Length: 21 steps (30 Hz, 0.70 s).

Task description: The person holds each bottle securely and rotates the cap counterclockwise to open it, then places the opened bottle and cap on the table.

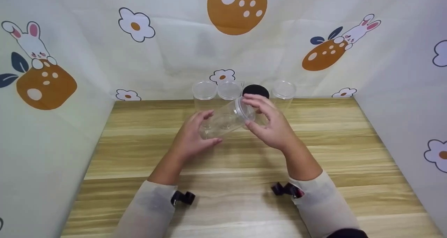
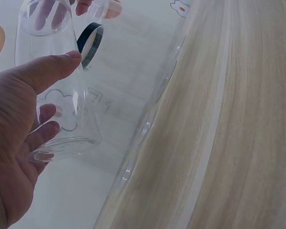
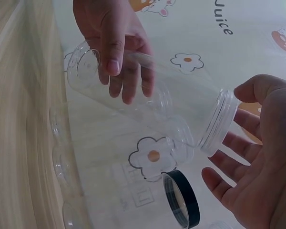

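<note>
A clear, empty jar (image 1: pixel 223 121) is held tilted above the table, its ribbed neck (image 3: pixel 218 121) up and to the right. My left hand (image 1: pixel 192 135) grips it near the base, thumb on the near side and fingers on the far side, as the left wrist view shows. Around the neck end curl the thumb and fingers of my right hand (image 1: pixel 272 124), thumb at the rim. Directly behind stands a row of similar clear jars, one of them with a black lid (image 1: pixel 256 90).
Two clear jars, one at the far left (image 1: pixel 205 90) and its neighbour (image 1: pixel 229 90), stand left of the black lid; another jar (image 1: pixel 283 89) is at its right. They are close to the patterned back cloth (image 1: pixel 174 56). Beneath lies a wood-grain table (image 1: pixel 227 196) with cloth walls at both sides.
</note>
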{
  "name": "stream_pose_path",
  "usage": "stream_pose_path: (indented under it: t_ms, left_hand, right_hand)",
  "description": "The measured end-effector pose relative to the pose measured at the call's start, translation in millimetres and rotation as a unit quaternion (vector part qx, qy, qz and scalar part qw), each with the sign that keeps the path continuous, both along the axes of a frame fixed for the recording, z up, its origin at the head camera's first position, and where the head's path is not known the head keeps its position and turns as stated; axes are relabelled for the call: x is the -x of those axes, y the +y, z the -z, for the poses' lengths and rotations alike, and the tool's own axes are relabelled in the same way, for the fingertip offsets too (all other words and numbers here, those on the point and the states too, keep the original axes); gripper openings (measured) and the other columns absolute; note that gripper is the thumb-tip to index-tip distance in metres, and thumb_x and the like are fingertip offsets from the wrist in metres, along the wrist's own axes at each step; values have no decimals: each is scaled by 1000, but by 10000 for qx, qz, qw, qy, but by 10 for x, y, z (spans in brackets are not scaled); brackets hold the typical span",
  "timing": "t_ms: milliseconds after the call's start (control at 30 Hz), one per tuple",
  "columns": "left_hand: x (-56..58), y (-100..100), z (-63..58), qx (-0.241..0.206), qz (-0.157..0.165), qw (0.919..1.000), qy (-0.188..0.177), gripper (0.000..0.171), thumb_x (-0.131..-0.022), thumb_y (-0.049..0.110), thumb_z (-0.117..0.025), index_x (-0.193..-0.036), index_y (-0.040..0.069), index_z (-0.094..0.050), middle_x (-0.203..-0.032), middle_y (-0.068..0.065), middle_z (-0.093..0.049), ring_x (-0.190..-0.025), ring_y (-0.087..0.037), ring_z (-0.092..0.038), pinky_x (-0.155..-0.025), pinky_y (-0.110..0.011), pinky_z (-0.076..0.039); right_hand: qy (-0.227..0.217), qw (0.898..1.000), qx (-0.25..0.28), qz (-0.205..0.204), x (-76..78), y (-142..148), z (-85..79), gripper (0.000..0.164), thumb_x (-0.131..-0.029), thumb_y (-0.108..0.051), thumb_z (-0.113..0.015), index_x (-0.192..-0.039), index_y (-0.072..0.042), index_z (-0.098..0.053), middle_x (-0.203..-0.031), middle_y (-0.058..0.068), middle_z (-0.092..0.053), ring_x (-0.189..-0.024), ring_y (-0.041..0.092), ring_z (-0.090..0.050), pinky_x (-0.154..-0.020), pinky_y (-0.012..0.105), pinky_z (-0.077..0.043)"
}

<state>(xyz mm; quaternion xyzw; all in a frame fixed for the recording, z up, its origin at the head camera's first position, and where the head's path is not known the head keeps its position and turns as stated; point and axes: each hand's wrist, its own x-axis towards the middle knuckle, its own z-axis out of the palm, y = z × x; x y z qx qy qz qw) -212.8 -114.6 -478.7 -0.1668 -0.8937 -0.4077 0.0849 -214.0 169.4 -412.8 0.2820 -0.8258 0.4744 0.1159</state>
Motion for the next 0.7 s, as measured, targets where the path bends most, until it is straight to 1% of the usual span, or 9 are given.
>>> stream_pose_path:
  t_ms: [67,100,200,267,333,433,500,567,700]
  left_hand:
    - [-4,-1,3,3,-15,10000,-15,93,-73,41,-99,-153,22,-55,-143,-1,-65,-140,-27,-56,-124,-54,-43]
    - [-6,-1,2,10,-23,10000,-26,93,-73,41,-99,-153,22,-55,-144,-1,-65,-140,-27,-56,-124,-54,-43]
    - [-7,0,1,14,-23,10000,-27,93,-73,40,-99,-153,22,-55,-144,-1,-65,-141,-28,-56,-124,-55,-43]
    - [-7,0,0,34,-29,10000,-16,93,-73,41,-99,-153,23,-55,-144,0,-66,-142,-28,-56,-124,-54,-43]
    - [-6,-1,2,37,-9,10000,22,93,-73,41,-99,-153,22,-55,-144,-1,-66,-142,-29,-56,-124,-54,-42]
    - [-5,-1,0,43,23,10000,64,93,-73,42,-99,-153,22,-55,-144,-1,-66,-141,-28,-56,-124,-53,-43]
    - [-3,-1,-4,33,49,9999,93,93,-73,41,-99,-153,21,-56,-143,-2,-66,-140,-29,-57,-124,-53,-43]
    - [-2,-2,-5,40,45,9999,98,93,-73,42,-99,-153,20,-56,-143,-3,-66,-140,-29,-57,-123,-53,-43]
    - [3,-6,-6,70,15,9999,75,93,-73,42,-99,-153,20,-56,-143,-3,-67,-140,-29,-58,-123,-53,-44]
  right_hand:
    - [-5,9998,-60,166,-4,-5,-12,49,-96,-25,-77,-144,-20,-68,-156,-3,-59,-137,18,-57,-103,49,-55]
    - [-3,9995,-101,291,-4,-7,-17,49,-97,-28,-77,-144,-19,-67,-155,-3,-59,-133,18,-59,-100,46,-56]
    - [12,9967,-249,767,5,-8,-23,50,-97,-35,-76,-143,-15,-68,-148,0,-64,-113,17,-63,-83,32,-52]
    - [-25,9943,-293,1028,10,-7,-24,50,-97,-37,-76,-141,-14,-69,-139,2,-68,-102,17,-61,-75,30,-48]
    - [-114,9926,-326,1164,17,-7,-20,51,-97,-39,-76,-140,-14,-70,-132,3,-69,-97,17,-60,-73,31,-48]
    - [-285,9924,-392,1127,14,-12,-23,51,-97,-42,-76,-140,-16,-70,-131,4,-70,-100,20,-61,-77,38,-51]
    - [-365,9925,-467,1070,13,-14,-20,50,-97,-44,-77,-140,-19,-70,-134,3,-68,-102,21,-62,-79,40,-53]
    - [-398,9924,-555,1025,7,-17,-20,48,-97,-45,-76,-139,-22,-71,-137,3,-67,-103,22,-62,-78,39,-53]
    - [-379,9940,-569,858,4,-16,-19,45,-98,-41,-77,-139,-24,-72,-143,1,-65,-105,21,-62,-77,32,-51]
